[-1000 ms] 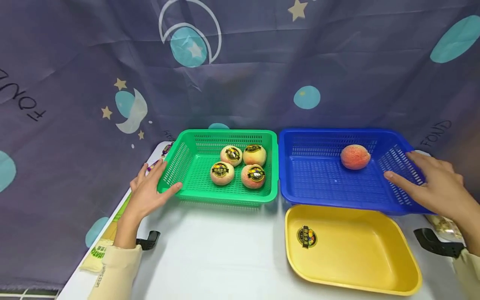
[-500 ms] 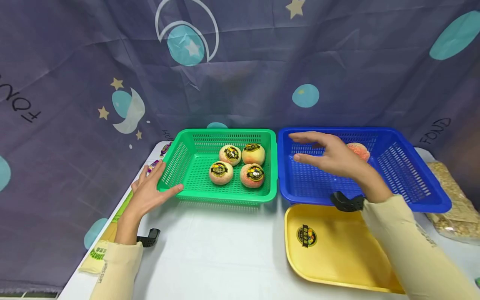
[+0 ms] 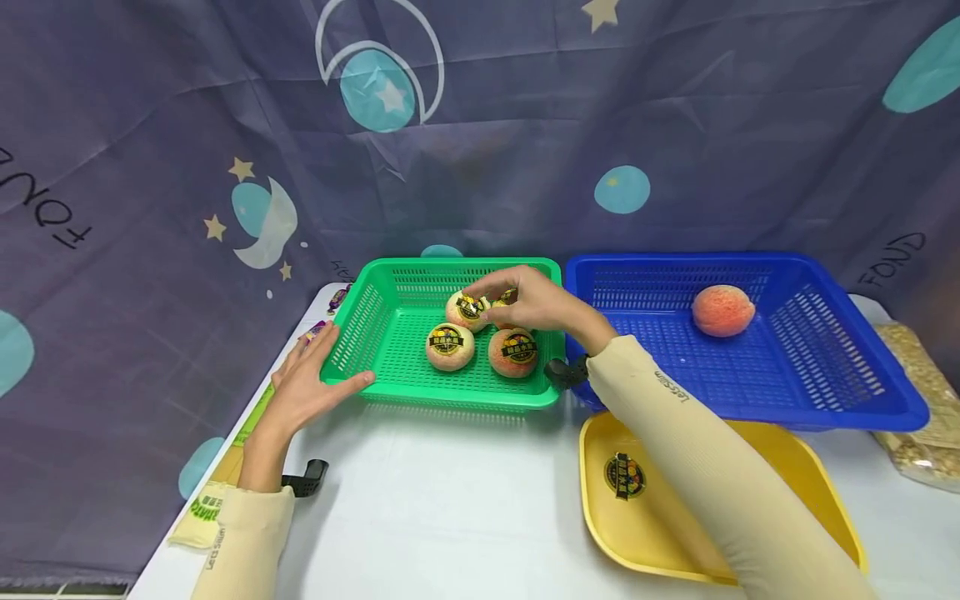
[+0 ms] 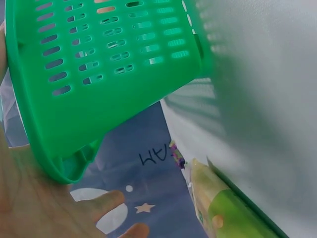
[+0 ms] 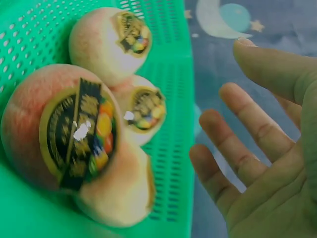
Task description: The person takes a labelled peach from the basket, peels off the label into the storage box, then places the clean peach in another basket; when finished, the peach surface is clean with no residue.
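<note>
The right hand (image 3: 528, 302) hovers over the far side of the green basket (image 3: 382, 333), fingers (image 5: 233, 129) spread and relaxed, grasping nothing, just above the far-right labelled peach (image 3: 508, 298). The left hand (image 3: 303, 385) rests with straight fingers against the basket's near-left corner, thumb along its rim. Four labelled peaches lie in the green basket; one bare peach (image 3: 722, 310) lies in the blue basket (image 3: 825, 375). One sticker (image 3: 626, 476) lies in the yellow tray (image 3: 817, 492) on the bench (image 3: 435, 508). The right forearm reaches across from the near right.
</note>
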